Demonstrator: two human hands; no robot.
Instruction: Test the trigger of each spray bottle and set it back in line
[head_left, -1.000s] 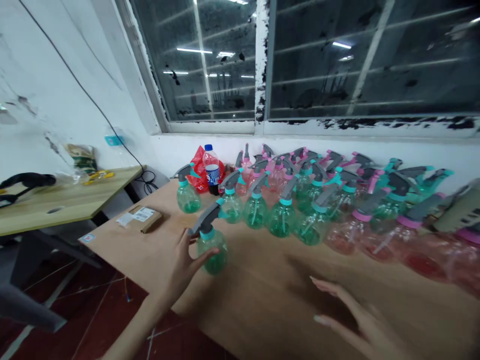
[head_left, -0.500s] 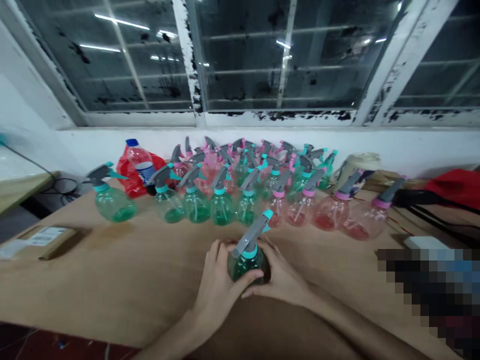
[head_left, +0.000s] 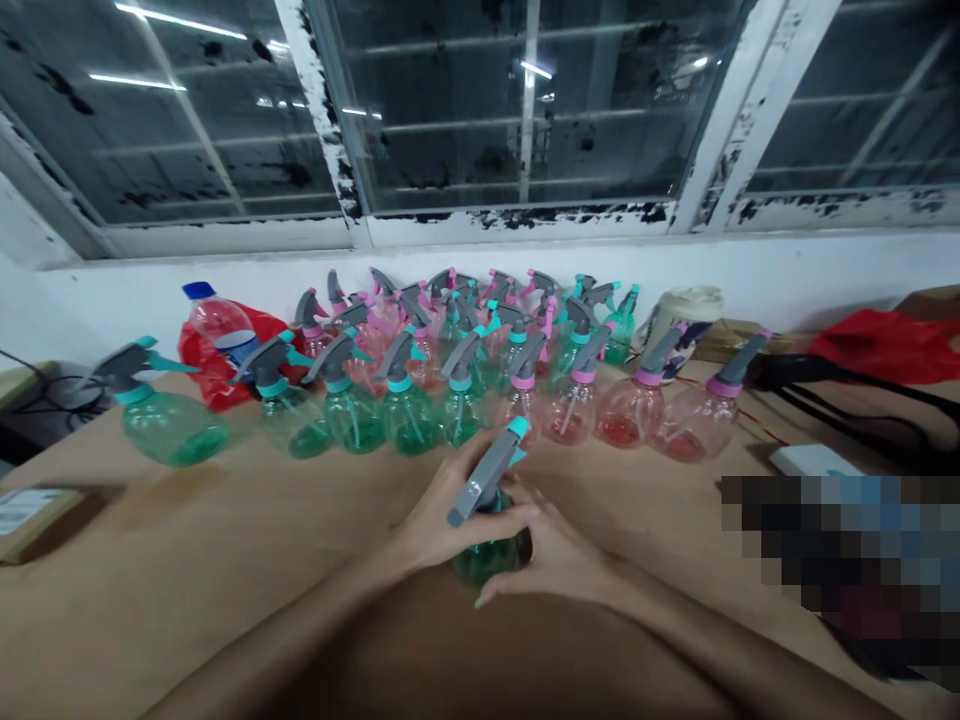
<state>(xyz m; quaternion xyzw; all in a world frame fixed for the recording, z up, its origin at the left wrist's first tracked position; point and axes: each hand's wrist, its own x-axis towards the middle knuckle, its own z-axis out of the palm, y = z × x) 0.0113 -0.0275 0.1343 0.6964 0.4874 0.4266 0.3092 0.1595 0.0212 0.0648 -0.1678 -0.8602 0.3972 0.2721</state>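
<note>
A round, see-through green spray bottle [head_left: 484, 568] with a grey and turquoise trigger head [head_left: 489, 476] stands at the near middle, its head pointing up and to the right. My left hand [head_left: 441, 512] is closed about the bottle's neck, thumb across the front, covering most of the collar. Wrapped round the right side of the body is my right hand [head_left: 559, 555], its thumb low at the front. Just beyond my hands runs a row of spray bottles, green ones [head_left: 409, 415] on the left and pink ones [head_left: 628, 412] on the right, with a little liquid inside.
More spray bottles crowd behind the row, against the wall under the window. At left are a plastic drink bottle [head_left: 225, 325] on a red bag and a small cardboard box [head_left: 37, 520]. A pale cup [head_left: 679, 315], black strap [head_left: 840, 385] and white box [head_left: 814, 462] lie right.
My left hand has moved up from the bottle's body to its neck. My right hand stays round the body. The view has shifted a little to the right.
</note>
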